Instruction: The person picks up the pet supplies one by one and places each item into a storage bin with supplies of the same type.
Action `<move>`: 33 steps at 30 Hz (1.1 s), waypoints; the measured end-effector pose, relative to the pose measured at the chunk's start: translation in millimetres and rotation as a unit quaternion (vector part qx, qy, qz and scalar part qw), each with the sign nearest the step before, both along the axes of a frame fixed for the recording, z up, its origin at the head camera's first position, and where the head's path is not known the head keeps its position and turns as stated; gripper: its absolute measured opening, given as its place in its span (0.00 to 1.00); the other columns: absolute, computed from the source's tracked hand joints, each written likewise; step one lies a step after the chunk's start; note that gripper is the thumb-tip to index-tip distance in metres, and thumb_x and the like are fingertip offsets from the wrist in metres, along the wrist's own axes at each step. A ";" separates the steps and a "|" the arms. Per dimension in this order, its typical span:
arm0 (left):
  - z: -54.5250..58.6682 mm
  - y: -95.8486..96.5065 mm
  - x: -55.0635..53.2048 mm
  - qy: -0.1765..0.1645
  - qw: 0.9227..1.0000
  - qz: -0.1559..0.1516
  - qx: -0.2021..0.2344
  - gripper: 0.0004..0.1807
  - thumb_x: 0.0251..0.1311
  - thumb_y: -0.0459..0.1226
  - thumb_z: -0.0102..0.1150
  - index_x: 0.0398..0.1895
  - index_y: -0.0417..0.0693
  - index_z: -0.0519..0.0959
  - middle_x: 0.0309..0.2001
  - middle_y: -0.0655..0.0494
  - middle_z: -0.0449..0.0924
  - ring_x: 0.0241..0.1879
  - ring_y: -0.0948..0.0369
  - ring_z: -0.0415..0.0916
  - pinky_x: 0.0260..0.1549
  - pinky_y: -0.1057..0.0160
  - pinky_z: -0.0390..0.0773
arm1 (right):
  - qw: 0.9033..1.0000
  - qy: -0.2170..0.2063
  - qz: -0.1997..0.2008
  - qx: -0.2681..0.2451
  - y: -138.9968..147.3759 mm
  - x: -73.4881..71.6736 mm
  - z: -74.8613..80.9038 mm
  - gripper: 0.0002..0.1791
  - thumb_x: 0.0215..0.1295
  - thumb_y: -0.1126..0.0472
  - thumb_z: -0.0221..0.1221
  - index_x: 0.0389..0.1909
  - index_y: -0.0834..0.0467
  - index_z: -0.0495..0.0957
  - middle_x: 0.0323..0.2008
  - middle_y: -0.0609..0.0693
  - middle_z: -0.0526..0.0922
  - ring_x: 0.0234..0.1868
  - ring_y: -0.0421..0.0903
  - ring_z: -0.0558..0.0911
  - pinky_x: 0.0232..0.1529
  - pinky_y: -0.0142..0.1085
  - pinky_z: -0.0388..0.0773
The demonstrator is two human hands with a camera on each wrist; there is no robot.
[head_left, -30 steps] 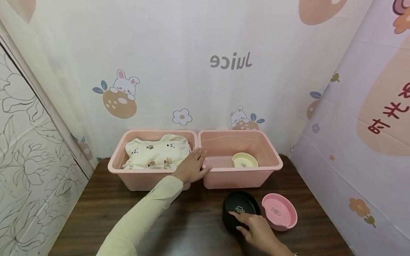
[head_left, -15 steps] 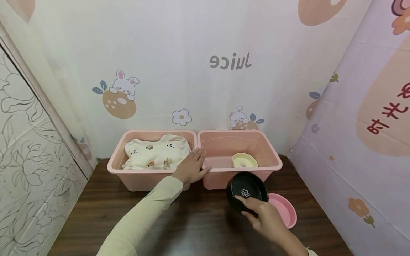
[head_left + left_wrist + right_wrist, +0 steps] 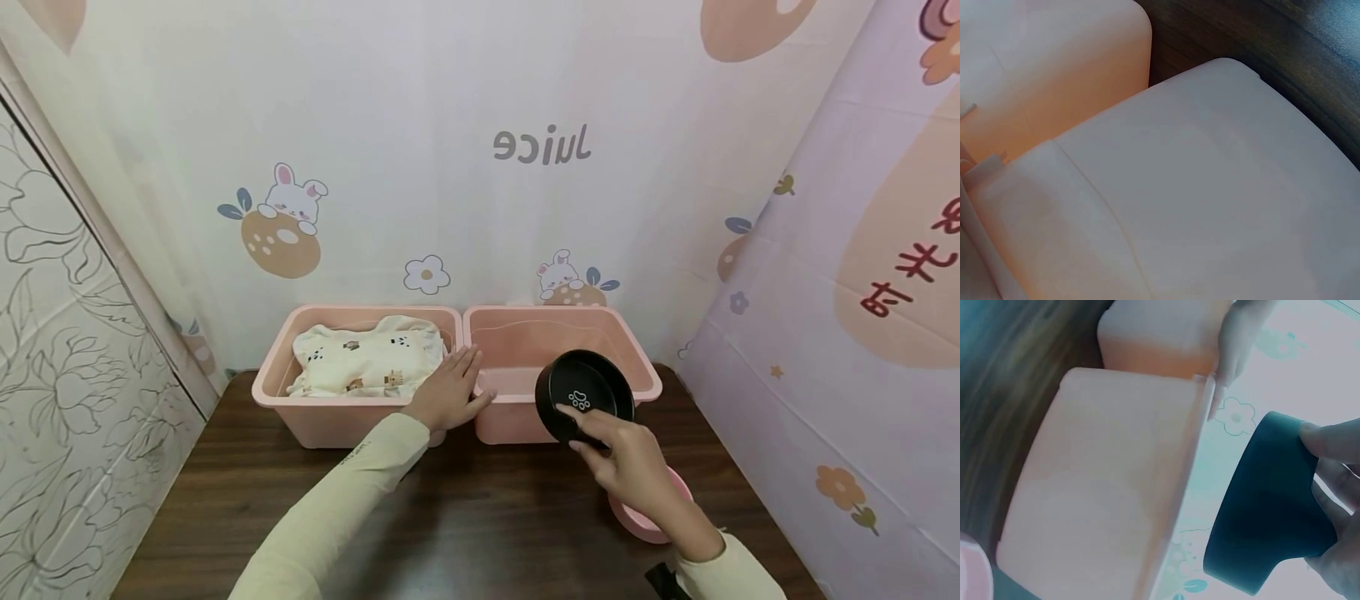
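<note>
My right hand (image 3: pixel 626 461) grips a black bowl (image 3: pixel 584 406) with a white paw print, tilted toward me and held above the front rim of the right pink bin (image 3: pixel 495 329). In the right wrist view the black bowl (image 3: pixel 1266 506) is pinched at its rim by my fingers (image 3: pixel 1329 440) beside the pink bin (image 3: pixel 1116 481). My left hand (image 3: pixel 448 389) rests with straight fingers on the rims where the left pink bin (image 3: pixel 330 417) and the right one meet. The left wrist view shows only pink bin walls (image 3: pixel 1197 187).
A cream printed cloth (image 3: pixel 367 357) fills the left bin. A pink bowl (image 3: pixel 637 517) sits on the dark wooden table (image 3: pixel 465 517) under my right forearm. Patterned curtains close in the back and right sides; a floral panel stands at left.
My right hand lifted the black bowl off the table, up and back to the right bin's front rim. It now hides the yellow bowl inside the bin. My left hand stayed put.
</note>
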State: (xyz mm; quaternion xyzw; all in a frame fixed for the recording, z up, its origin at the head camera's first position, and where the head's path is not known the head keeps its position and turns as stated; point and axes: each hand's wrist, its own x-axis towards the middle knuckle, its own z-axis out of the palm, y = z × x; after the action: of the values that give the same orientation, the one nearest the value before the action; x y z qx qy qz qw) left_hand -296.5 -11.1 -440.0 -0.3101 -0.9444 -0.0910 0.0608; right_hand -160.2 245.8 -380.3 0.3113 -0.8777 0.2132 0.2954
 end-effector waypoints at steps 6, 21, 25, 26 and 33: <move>3.5 -1.1 2.0 -0.003 1.000 -0.002 0.006 0.42 0.70 0.59 0.34 0.74 0.36 0.49 0.75 0.44 0.46 0.74 0.49 0.44 0.72 0.54 0.48 | 1.000 -0.024 0.004 0.000 -2.9 -15.9 7.8 0.32 0.45 0.73 0.71 0.55 0.53 0.81 0.38 0.45 0.86 0.30 0.34 0.80 0.26 0.22 0.73; -2.6 -1.3 0.5 -0.004 1.000 0.005 -0.005 0.43 0.70 0.61 0.31 0.75 0.39 0.48 0.76 0.46 0.44 0.75 0.51 0.42 0.72 0.57 0.44 | 0.998 -0.052 0.013 0.015 -21.6 -67.1 19.8 0.25 0.52 0.70 0.69 0.55 0.56 0.81 0.42 0.51 0.86 0.42 0.47 0.84 0.37 0.41 0.82; -2.7 -0.9 0.1 0.000 1.000 0.011 -0.012 0.43 0.70 0.62 0.31 0.75 0.40 0.47 0.76 0.47 0.44 0.75 0.53 0.41 0.72 0.58 0.43 | 0.997 -0.067 0.007 0.047 -27.4 -84.7 20.8 0.27 0.54 0.70 0.67 0.58 0.55 0.79 0.40 0.51 0.86 0.33 0.42 0.82 0.29 0.36 0.77; -2.5 -0.8 0.3 0.001 1.000 0.012 -0.014 0.43 0.70 0.62 0.31 0.75 0.40 0.47 0.76 0.47 0.44 0.75 0.53 0.41 0.72 0.58 0.43 | 0.996 -0.071 0.005 0.057 -28.7 -88.9 20.6 0.27 0.55 0.70 0.67 0.58 0.55 0.78 0.39 0.51 0.86 0.31 0.42 0.81 0.27 0.35 0.75; -2.1 -0.6 2.0 -0.002 1.000 0.014 -0.004 0.43 0.70 0.61 0.32 0.75 0.40 0.49 0.76 0.46 0.46 0.75 0.52 0.43 0.72 0.57 0.46 | 0.987 -0.133 -0.009 0.086 -37.7 -115.6 11.9 0.25 0.57 0.67 0.66 0.58 0.56 0.78 0.43 0.52 0.85 0.23 0.39 0.74 0.24 0.32 0.68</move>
State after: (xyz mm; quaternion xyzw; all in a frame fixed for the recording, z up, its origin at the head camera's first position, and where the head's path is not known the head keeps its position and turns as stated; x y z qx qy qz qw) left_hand -294.6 -11.7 -442.1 -0.2965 -0.9492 -0.0872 0.0596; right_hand -275.8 208.1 -368.3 0.2961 -0.9272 0.1739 0.1498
